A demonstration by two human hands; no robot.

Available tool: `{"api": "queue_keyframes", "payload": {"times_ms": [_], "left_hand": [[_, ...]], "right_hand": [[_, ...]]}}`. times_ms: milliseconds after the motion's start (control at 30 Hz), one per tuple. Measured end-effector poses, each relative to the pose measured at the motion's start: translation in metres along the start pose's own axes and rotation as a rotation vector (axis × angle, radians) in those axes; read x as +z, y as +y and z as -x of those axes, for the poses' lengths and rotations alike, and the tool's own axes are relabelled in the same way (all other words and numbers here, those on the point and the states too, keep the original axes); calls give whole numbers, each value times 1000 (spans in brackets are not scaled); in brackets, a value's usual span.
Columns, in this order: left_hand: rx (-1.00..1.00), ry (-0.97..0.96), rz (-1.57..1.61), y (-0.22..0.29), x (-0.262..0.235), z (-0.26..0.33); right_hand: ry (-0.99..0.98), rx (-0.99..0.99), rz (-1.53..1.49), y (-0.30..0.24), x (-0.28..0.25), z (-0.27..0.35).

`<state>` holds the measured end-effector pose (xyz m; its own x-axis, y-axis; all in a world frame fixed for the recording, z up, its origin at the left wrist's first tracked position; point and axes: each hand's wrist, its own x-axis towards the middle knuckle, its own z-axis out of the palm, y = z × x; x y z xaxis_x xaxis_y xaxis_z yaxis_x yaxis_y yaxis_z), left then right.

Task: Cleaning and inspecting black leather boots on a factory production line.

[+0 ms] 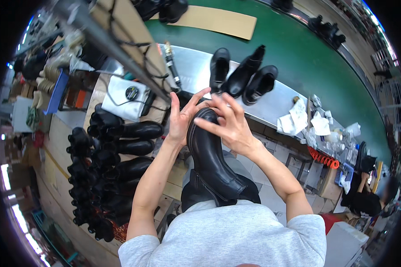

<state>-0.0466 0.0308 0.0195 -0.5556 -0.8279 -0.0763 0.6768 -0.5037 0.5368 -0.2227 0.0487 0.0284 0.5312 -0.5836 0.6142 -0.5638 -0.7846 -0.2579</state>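
Boot (207,153), black, sits at the centre of my view, toe toward twelve o'clock, top toward five near the grey shirt (245,231). I see the left hand (181,122) at eleven o'clock, just beside the toe, thumb raised and fingers spread, gripping nothing that I can make out. The right hand (236,129), at one o'clock, has its fingers parted and bent over the toe; from here I cannot tell how firmly any of them touch the leather. Further out at one o'clock, three black shoes (243,78) stand on a metal counter (194,64). I have a white cloth (118,95) at ten, rows of black boots (133,147) around eight, and crumpled paper (294,120) at three.
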Motion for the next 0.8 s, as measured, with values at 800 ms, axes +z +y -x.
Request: {"api": "queue_keyframes", "payload": {"times_ms": [800], "left_hand": [[-431,-242,-91,-139,90,-234]], "right_hand": [[122,520,222,119,-128,148]]}}
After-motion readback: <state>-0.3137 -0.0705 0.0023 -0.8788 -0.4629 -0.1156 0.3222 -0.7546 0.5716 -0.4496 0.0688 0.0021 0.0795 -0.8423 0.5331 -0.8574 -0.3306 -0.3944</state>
